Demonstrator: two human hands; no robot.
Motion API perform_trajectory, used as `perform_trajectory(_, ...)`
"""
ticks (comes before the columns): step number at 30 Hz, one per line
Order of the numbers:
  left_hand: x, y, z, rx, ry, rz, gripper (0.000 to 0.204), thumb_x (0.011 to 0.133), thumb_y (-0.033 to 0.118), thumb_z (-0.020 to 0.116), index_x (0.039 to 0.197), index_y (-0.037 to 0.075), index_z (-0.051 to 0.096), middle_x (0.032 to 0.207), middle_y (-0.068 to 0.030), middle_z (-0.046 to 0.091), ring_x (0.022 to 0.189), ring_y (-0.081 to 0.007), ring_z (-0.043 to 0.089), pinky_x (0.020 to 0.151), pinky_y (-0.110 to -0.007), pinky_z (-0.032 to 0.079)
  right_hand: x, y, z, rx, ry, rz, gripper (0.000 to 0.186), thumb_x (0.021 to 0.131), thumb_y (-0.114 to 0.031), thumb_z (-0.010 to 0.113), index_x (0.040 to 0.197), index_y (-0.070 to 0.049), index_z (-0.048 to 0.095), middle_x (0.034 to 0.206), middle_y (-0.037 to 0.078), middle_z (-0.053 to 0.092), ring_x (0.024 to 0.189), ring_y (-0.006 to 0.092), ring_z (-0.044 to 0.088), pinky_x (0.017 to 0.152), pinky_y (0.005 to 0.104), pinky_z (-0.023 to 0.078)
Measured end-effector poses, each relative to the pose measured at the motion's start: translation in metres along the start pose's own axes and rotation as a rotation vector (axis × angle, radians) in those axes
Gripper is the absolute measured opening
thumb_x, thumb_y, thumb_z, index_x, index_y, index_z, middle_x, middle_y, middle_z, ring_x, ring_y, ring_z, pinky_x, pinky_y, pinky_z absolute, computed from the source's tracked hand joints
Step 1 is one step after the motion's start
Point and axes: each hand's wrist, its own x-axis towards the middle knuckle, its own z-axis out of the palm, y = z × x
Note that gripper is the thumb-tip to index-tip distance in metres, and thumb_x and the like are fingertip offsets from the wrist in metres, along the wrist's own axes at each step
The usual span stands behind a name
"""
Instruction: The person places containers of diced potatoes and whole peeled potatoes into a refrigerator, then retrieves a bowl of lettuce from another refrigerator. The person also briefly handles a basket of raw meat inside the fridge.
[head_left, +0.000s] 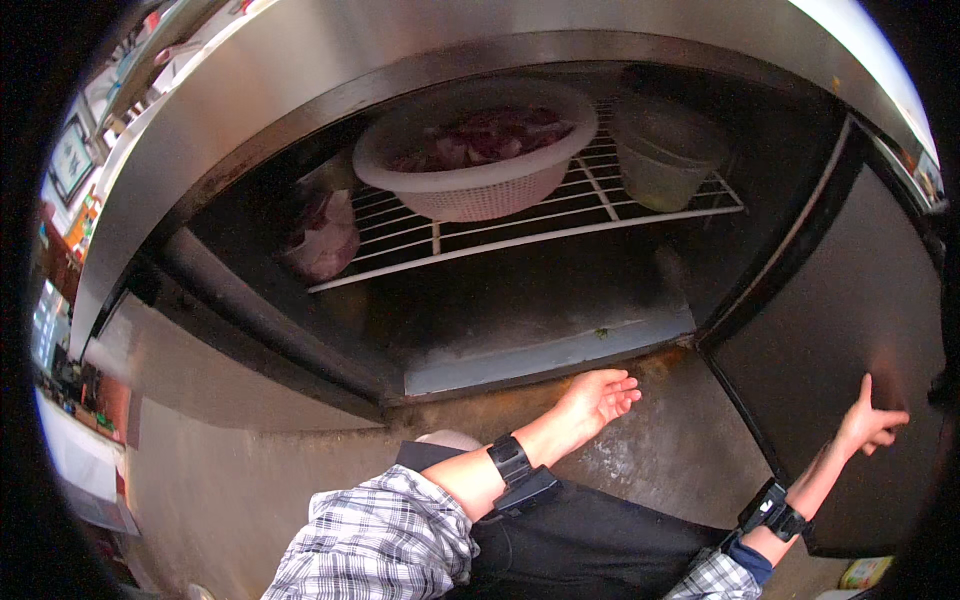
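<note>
My left hand point(600, 396) is held in front of the low sill of an open cabinet, palm partly up. Its fingers curl loosely with gaps between them, and nothing is in them. At the right, my right hand point(868, 424) is in front of the dark inner face of the swung-out cabinet door point(820, 330). Its fingers are spread and hold nothing; whether they touch the door I cannot tell. Inside the cabinet, a white plastic colander point(490, 195) with dark reddish-purple pieces stands on a white wire shelf point(440, 262).
A clear plastic tub point(655, 180) with pale greenish contents stands on the shelf's right side. At its left end is a plastic bag point(325, 240) with pinkish contents. A small green scrap point(601, 332) lies on the cabinet's grey sill point(500, 368). A steel counter edge point(480, 45) overhangs the cabinet.
</note>
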Motion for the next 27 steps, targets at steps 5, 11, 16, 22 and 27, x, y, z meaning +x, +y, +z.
perform_trajectory(5,0.004,-0.004,-0.006,0.029,-0.033,-0.03,0.015,0.093,0.011,0.057,0.102,-0.002,0.056,0.099,-0.0148,0.065,0.083,-0.0244,0.064,0.064,-0.031,0.055,-0.003,-0.001,-0.003,-0.026,0.003,-0.008,0.116,0.072,-0.063,0.073,0.153,-0.01,0.009,0.147,0.039,0.016,0.136,0.0503,0.023,0.105,0.06,0.02)
perform_trajectory(11,0.001,-0.005,-0.007,0.047,-0.039,-0.027,0.015,0.093,0.011,0.057,0.099,-0.002,0.057,0.096,-0.0143,0.066,0.082,-0.0243,0.065,0.065,-0.031,0.055,-0.005,-0.004,-0.005,-0.02,-0.036,0.04,0.116,0.073,-0.062,0.073,0.154,-0.011,0.007,0.148,0.039,0.015,0.136,0.0481,0.025,0.105,0.059,0.02)
perform_trajectory(16,0.0,-0.006,-0.007,0.053,-0.041,-0.01,0.015,0.093,0.012,0.056,0.099,-0.002,0.057,0.094,-0.014,0.066,0.081,-0.0241,0.066,0.063,-0.031,0.056,-0.008,-0.005,-0.004,-0.021,-0.053,0.048,0.116,0.073,-0.061,0.073,0.154,-0.011,0.007,0.147,0.038,0.016,0.134,0.0483,0.028,0.105,0.0585,0.021)
perform_trajectory(22,0.006,-0.01,-0.009,0.062,-0.034,-0.038,0.013,0.093,0.01,0.057,0.1,-0.001,0.057,0.096,-0.0153,0.066,0.082,-0.0249,0.065,0.065,-0.032,0.055,-0.009,-0.005,-0.007,0.006,-0.038,-0.005,0.115,0.074,-0.06,0.073,0.154,-0.011,0.007,0.147,0.038,0.016,0.132,0.0493,0.029,0.104,0.0587,0.021)
perform_trajectory(27,-0.006,-0.005,0.004,0.101,-0.076,0.001,0.014,0.093,0.01,0.057,0.101,-0.001,0.057,0.098,-0.0158,0.066,0.082,-0.0253,0.065,0.065,-0.032,0.056,-0.012,-0.008,-0.009,-0.003,-0.045,-0.002,0.114,0.075,-0.059,0.073,0.154,-0.011,0.006,0.147,0.038,0.016,0.133,0.0499,0.027,0.106,0.0593,0.018)
